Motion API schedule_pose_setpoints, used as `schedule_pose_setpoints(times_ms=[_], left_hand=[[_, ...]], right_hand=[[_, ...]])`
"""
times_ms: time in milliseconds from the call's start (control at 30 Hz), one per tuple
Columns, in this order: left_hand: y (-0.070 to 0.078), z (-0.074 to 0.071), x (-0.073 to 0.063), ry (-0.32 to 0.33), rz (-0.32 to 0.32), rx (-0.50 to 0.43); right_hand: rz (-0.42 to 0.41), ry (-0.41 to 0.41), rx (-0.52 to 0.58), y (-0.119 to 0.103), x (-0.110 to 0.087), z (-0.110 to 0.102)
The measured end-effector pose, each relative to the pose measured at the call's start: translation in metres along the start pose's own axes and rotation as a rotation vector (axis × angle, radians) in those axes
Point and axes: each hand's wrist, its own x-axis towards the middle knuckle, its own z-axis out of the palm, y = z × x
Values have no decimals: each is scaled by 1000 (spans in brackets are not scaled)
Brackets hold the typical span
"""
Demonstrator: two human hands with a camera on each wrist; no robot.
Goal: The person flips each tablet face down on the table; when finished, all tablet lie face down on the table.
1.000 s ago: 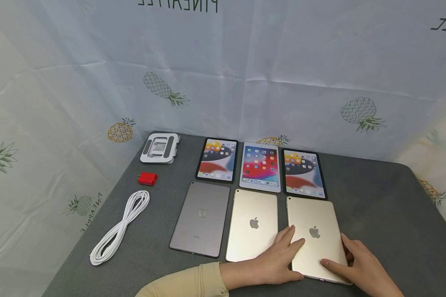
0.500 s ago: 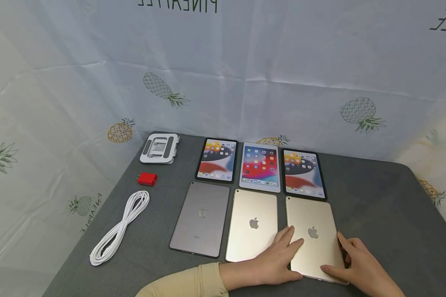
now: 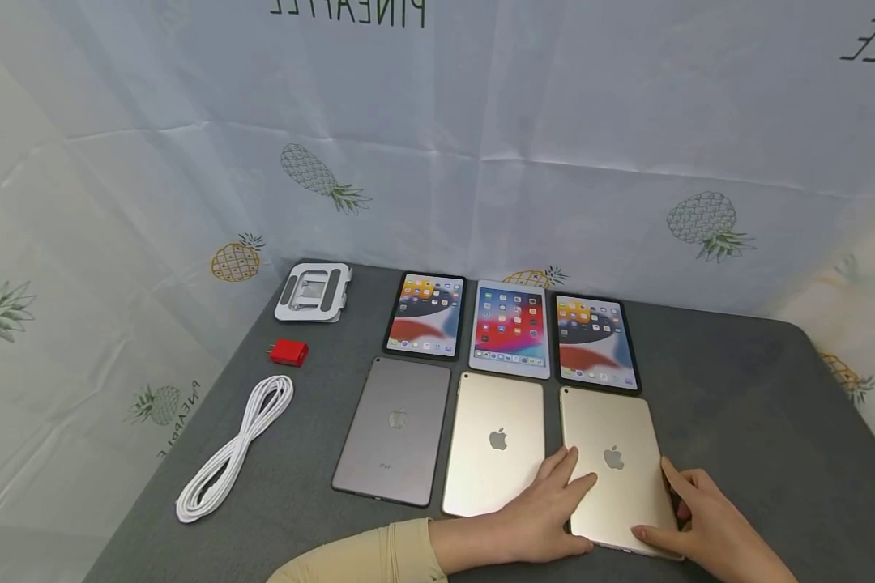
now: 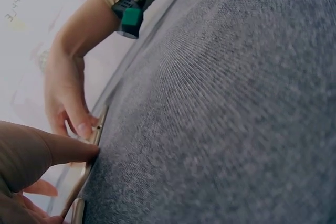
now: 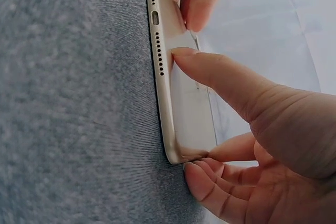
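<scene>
The nearest right gold tablet point(image 3: 612, 437) lies face down on the grey table, between both hands. My left hand point(image 3: 543, 514) is spread at its left edge, fingertips resting on its back and thumb near its bottom edge. The left hand also reaches over a second gold tablet point(image 3: 496, 437), just to the left. My right hand point(image 3: 714, 522) holds the right gold tablet's lower right side, thumb on the back and fingers curled against the edge. The right wrist view shows that tablet's port edge point(image 5: 156, 40) and my right thumb point(image 5: 210, 69) pressing its back.
A grey tablet point(image 3: 394, 429) lies face down further left. Behind stand out three lit tablets: black point(image 3: 426, 316), white point(image 3: 510, 328) and black point(image 3: 596, 340). At left are a folded stand point(image 3: 313, 291), a red charger point(image 3: 289, 351) and a coiled white cable point(image 3: 236, 445).
The right gold tablet has slid slightly left, closer to its neighbour. My right hand has shifted left with it, while the left hand stays nearly in place.
</scene>
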Motion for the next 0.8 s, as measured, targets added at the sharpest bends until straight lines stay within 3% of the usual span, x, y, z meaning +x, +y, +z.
schedule_pose_setpoints(times_ms=[433, 633, 800], left_hand=[[1, 0, -3, -8, 4, -38], [0, 0, -3, -10, 11, -39], [-4, -1, -4, -26, 13, -65]], right_hand=[[-24, 2, -4, 2, -1, 0], [4, -5, -16, 0, 2, -1], [-19, 92, -27, -2, 5, -1]])
